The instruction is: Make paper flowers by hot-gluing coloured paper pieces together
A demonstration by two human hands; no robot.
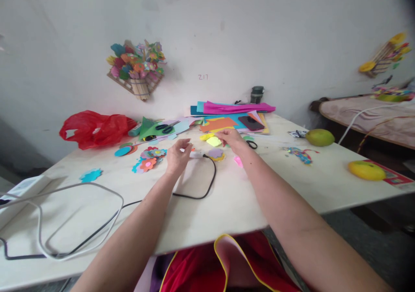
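Observation:
My left hand (179,157) is raised over the middle of the table with its fingers curled together; what they hold, if anything, I cannot make out. Just right of it is a white object (196,154) with a black cord (212,179) at its end. My right hand (231,139) pinches at a bright yellow paper piece (214,141), beside another yellow piece (206,136). Below the hands lie a lilac paper flower (215,154) and a pink paper piece (238,161). Layered paper flowers (148,164) lie left of my left hand.
Black scissors (165,128) lie on scraps; another scissor handle (252,144) shows behind my right wrist. Coloured sheets (223,123) and a phone (250,123) lie at the back. A red bag (97,130), mangoes (319,137) and a looping white cable (121,201) are on the table.

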